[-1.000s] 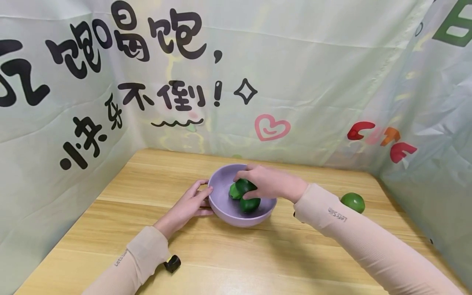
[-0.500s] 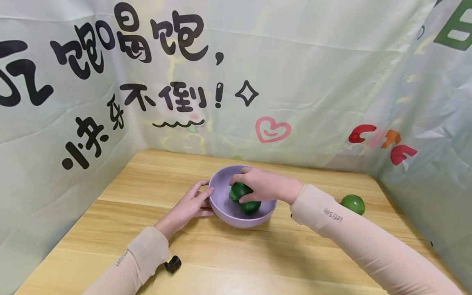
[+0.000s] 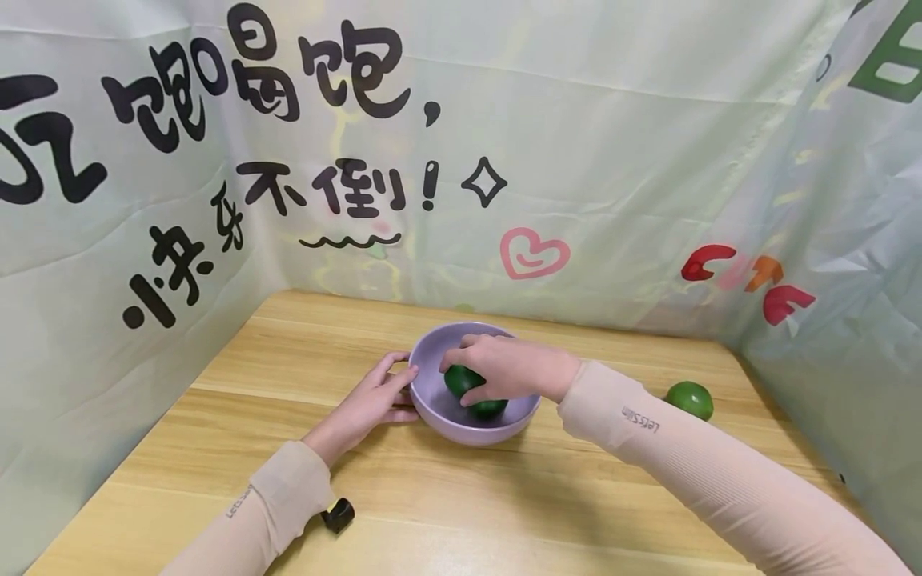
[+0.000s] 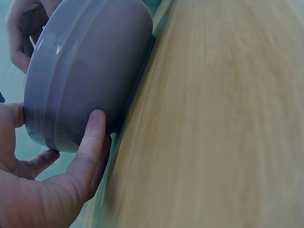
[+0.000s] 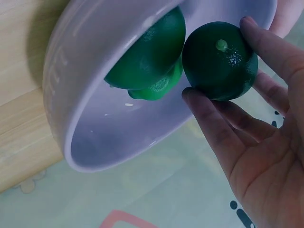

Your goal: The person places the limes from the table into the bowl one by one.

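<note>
My left hand (image 3: 366, 404) steadies a lilac bowl (image 3: 471, 434) at its left side, thumb at the rim and fingers against the outer wall. In the left wrist view a fingertip (image 4: 97, 118) presses the outside of the bowl. Over the bowl's inside, my right hand (image 3: 507, 364) grips a dark green lime (image 3: 461, 380) between thumb and fingers. The right wrist view shows this lime (image 5: 218, 66) with its stem end visible. Beside it in the bowl lie another dark lime (image 5: 152, 52) and a lighter green one (image 5: 161, 88), partly covered.
A further lime (image 3: 690, 399) lies on the wooden table (image 3: 461, 512) to the right, partly behind the right sleeve (image 3: 648, 432). A small black object (image 3: 337, 515) shows beside the left sleeve. Printed cloth (image 3: 612, 160) hangs behind the table and along both sides.
My right hand has shifted left and slightly down in the bowl with the gripped lime, covering the lighter one in the head view. The left hand and bowl stay nearly still.
</note>
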`<state>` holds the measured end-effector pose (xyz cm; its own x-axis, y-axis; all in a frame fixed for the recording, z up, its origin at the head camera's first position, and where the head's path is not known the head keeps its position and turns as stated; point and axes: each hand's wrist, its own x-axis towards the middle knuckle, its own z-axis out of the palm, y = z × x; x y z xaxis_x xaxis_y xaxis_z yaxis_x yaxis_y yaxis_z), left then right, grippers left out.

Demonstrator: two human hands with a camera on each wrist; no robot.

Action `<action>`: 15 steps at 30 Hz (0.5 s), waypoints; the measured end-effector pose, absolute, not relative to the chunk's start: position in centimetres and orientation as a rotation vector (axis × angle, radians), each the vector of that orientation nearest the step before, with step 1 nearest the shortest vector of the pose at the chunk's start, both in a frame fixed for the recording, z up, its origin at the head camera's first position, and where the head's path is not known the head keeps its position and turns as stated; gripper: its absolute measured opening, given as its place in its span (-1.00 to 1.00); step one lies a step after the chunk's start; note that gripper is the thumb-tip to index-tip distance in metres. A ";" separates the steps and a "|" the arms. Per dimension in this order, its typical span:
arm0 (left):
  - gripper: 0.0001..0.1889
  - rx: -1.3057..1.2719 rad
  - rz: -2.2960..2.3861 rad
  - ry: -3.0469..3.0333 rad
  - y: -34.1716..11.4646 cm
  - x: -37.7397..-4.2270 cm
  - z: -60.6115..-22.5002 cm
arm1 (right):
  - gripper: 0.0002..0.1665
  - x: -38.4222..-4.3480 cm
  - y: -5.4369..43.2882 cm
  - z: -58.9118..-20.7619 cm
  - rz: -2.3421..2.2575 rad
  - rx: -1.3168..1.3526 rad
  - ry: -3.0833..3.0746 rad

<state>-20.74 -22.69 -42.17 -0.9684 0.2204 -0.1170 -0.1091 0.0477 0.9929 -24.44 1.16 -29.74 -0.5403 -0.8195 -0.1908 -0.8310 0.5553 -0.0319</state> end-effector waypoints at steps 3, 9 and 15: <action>-0.42 0.102 2.015 2.086 -22.7 -20.7 -42.2 | -0.39 -24.3 0.8 -29.7 0.123 -1.386 2.595; -0.45 0.087 2.018 2.085 -22.6 -20.8 -42.3 | -0.37 -24.1 0.1 -30.1 0.149 -1.371 2.567; -0.46 0.080 2.020 2.083 -22.7 -20.9 -42.3 | -0.39 -24.1 -0.5 -30.3 0.163 -1.402 2.549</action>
